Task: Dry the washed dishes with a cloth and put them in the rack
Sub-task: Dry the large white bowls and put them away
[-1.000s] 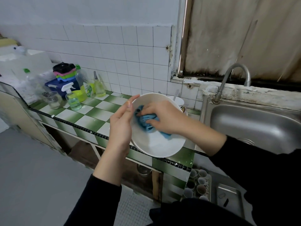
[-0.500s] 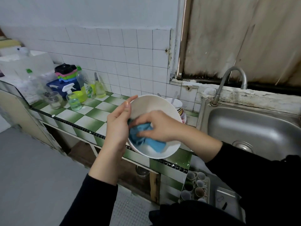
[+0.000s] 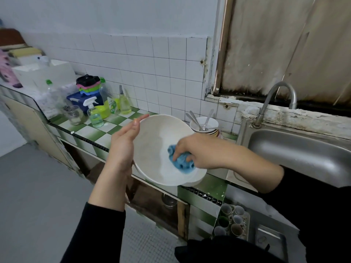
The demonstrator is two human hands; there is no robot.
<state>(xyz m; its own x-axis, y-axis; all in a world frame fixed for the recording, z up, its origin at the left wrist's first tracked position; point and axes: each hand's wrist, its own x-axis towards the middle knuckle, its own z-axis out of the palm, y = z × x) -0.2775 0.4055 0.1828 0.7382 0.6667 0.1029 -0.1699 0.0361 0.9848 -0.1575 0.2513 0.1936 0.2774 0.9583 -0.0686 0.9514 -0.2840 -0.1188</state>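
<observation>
Worked above the front edge of the green-and-white checked tiled table (image 3: 91, 130), just left of the stainless steel sink (image 3: 303, 154). Held the large round white bowl (image 3: 155, 145) clear of the table, tilted with its mouth up and toward the head camera. Propped its outer wall on the left hand (image 3: 123, 147), palm flat and fingers straight along the rim, not hooked over it. Closed the right hand (image 3: 195, 149) round the small bunched blue cloth (image 3: 180, 163), fingers curled and pressing it into the lower right of the bowl's inside.

Judged mid-dry. Probably needed the cloth swept in overlapping circles round the whole inner wall and up to the rim, then over the outside and base. Likely wanted a surer hold on the left, given flat-palm support against a possibly slick wall under firm rubbing. Best done low over the table, not out over the floor.
</observation>
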